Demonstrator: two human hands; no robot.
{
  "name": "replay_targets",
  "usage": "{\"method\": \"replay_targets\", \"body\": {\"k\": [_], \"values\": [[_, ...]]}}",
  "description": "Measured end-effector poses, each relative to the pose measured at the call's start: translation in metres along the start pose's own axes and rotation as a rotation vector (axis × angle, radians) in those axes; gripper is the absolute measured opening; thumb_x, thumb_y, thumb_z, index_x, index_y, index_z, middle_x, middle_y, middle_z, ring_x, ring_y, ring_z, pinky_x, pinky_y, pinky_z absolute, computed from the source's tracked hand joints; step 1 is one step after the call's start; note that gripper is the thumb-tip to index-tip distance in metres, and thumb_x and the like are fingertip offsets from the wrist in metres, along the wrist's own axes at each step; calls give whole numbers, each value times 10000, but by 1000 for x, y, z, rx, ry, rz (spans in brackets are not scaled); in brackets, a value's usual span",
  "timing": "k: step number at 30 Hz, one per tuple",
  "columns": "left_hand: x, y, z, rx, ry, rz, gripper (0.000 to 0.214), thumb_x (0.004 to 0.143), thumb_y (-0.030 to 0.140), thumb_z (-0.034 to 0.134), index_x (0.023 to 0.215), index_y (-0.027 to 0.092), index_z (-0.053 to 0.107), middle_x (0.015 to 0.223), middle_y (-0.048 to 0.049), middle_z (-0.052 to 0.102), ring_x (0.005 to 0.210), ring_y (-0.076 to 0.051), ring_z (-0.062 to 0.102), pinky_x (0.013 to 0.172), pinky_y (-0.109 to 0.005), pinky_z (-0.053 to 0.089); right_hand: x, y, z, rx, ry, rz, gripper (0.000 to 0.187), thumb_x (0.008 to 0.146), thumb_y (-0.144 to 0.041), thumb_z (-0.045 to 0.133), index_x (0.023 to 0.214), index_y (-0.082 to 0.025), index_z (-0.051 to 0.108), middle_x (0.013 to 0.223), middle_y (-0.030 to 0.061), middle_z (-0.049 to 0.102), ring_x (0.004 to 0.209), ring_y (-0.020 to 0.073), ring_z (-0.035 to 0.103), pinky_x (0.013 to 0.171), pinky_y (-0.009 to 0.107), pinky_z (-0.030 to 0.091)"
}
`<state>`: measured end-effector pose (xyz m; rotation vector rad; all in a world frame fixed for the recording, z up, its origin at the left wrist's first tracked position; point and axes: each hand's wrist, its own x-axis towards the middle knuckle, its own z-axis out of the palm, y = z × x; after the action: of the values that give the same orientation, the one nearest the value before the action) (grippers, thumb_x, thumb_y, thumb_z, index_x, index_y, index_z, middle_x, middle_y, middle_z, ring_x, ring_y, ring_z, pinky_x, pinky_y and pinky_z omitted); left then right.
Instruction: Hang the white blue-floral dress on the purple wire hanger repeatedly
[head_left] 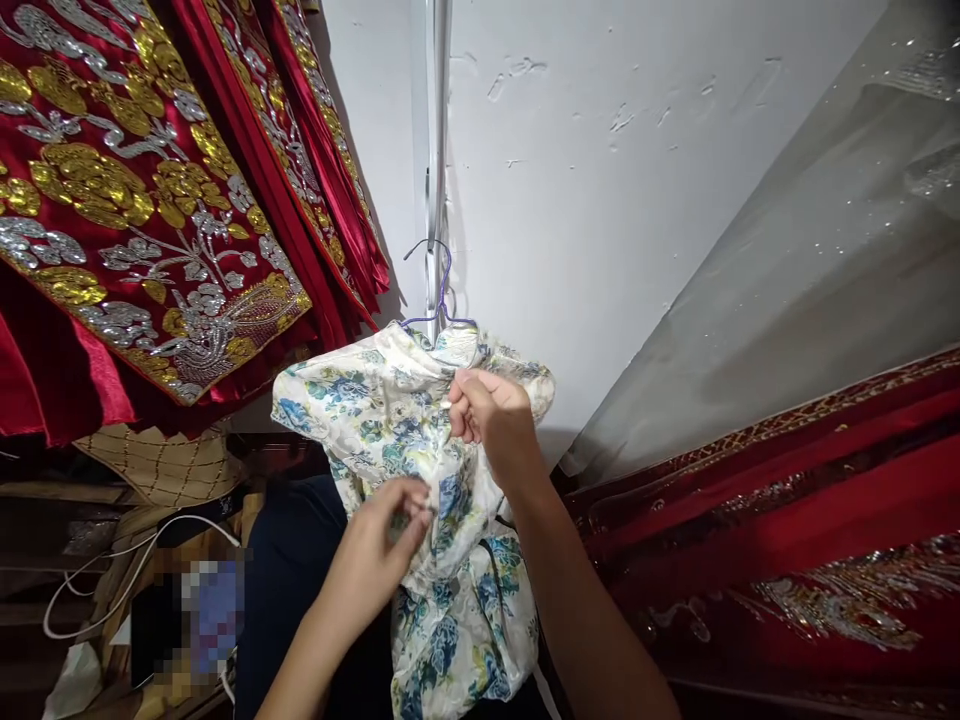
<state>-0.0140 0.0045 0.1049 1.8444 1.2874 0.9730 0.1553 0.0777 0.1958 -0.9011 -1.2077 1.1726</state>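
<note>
A white short-sleeved floral dress [360, 400] with blue and yellow-green flowers hangs in front of me on a thin purple wire hanger [445, 285]. My right hand [487, 405] is closed in a pinch on the dress's front, just below the collar. Lower down, my left hand [386, 530] is close to the middle of the front opening. Its fingers are curved, with a gap between thumb and fingertips, and slightly blurred. Whether the left fingertips touch the cloth is hard to tell. A dark cord or strap [495, 560] lies along the waist of the dress.
Red garments with gold and silver sequins [172, 220] hang at the left. A sheer pale cover [810, 260] and red embroidered cloth [825, 560] fill the right. Behind the dress, a metal pole [439, 120] runs down the white wall [600, 180]. A white cable [150, 545] loops at lower left.
</note>
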Motion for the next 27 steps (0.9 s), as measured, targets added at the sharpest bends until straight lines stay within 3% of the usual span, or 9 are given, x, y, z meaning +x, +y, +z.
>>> {"method": "replay_targets", "body": {"k": [4,8,10,12,17,20,22,24,27], "values": [[44,54,-36,-20,340,248,336,963,255,552,1296,254,598,1054,-42,689,956,-191,648,870,-277,470,-13,-12,6,-175,-56,-46,315,940,-374,530,704,-181,609,489,-29,550,442,86,434,458,207,348],[82,93,-49,172,287,441,179,977,271,539,1038,198,691,963,-37,701,874,-177,632,815,-275,467,-11,-20,2,-255,-22,-178,327,953,-386,530,712,-186,625,498,-32,541,444,88,434,466,217,340],[91,104,-48,242,253,493,185,983,281,531,908,183,669,890,-26,684,827,-167,616,782,-268,460,-7,-8,-3,-276,21,-232,328,954,-397,532,722,-184,624,492,-39,510,431,89,411,456,226,315],[94,106,-52,223,327,511,172,983,272,536,903,172,652,880,-23,669,836,-156,608,791,-261,460,-6,13,-10,-320,28,-225,339,949,-404,536,703,-185,614,477,-48,454,422,92,378,446,241,275],[96,56,-102,-351,827,385,112,949,227,598,943,122,636,819,9,606,734,-81,549,731,-201,472,-25,56,-21,-338,-34,-66,373,934,-391,549,616,-197,575,468,-48,367,431,102,332,457,270,213],[89,1,-118,-846,916,48,194,980,252,509,819,161,568,684,40,563,680,-66,545,749,-171,500,-45,63,-15,-218,-120,15,364,919,-404,564,614,-207,597,461,-44,377,427,109,330,460,278,224],[77,-33,-102,-890,882,-95,223,977,240,465,779,174,542,659,26,583,675,-79,574,752,-186,518,-58,67,-8,-139,-177,75,363,915,-414,569,613,-213,599,464,-35,412,434,119,351,469,286,254],[61,-61,-66,-896,821,-182,221,936,266,515,736,177,540,635,19,588,643,-94,589,741,-217,538,-70,75,-2,-66,-190,135,365,919,-427,568,622,-219,599,459,-27,442,441,130,374,484,296,288],[41,-83,-11,-885,713,-285,158,841,303,657,789,159,620,710,-1,652,684,-117,633,758,-257,555,-84,97,-3,54,-72,198,363,916,-455,576,643,-217,603,438,-32,435,426,128,371,477,295,295]]}}
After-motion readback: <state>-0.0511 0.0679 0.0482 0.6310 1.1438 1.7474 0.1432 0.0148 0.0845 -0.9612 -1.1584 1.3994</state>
